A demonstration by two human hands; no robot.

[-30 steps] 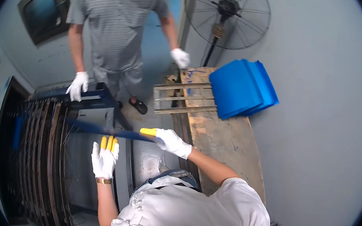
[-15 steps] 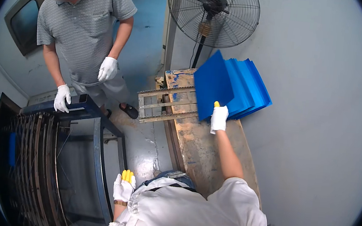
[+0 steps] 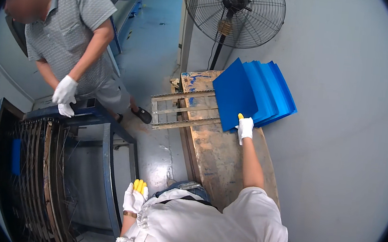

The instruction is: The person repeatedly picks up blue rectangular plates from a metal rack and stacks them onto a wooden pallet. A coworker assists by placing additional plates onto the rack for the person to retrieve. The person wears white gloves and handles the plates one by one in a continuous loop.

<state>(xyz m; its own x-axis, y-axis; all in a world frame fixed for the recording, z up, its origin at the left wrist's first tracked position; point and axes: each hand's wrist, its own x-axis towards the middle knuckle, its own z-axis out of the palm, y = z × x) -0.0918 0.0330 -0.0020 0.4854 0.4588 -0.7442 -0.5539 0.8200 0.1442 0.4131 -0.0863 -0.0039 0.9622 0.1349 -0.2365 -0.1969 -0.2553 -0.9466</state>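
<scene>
The right hand (image 3: 245,128), in a white glove with yellow fingertips, reaches forward at the end of a straight arm and pinches the lower edge of the front blue sheet (image 3: 234,94), fingers closed on it. That sheet stands first in a fanned stack of blue sheets (image 3: 272,94) leaning against the grey wall (image 3: 346,113) at the far end of a worn wooden board (image 3: 221,157) that lies on the floor. Just left of the sheets, a wooden slatted frame (image 3: 181,109) rests across the board. The left hand (image 3: 135,197), gloved the same way, is held low near the body with fingers together and pointing up, holding nothing, just beside the blue metal rack (image 3: 107,135) that holds dark upright frames. Across that rack another person stands with both white-gloved hands (image 3: 65,95) resting together on its top rail. Behind the sheets stands a large round fan (image 3: 234,12).
</scene>
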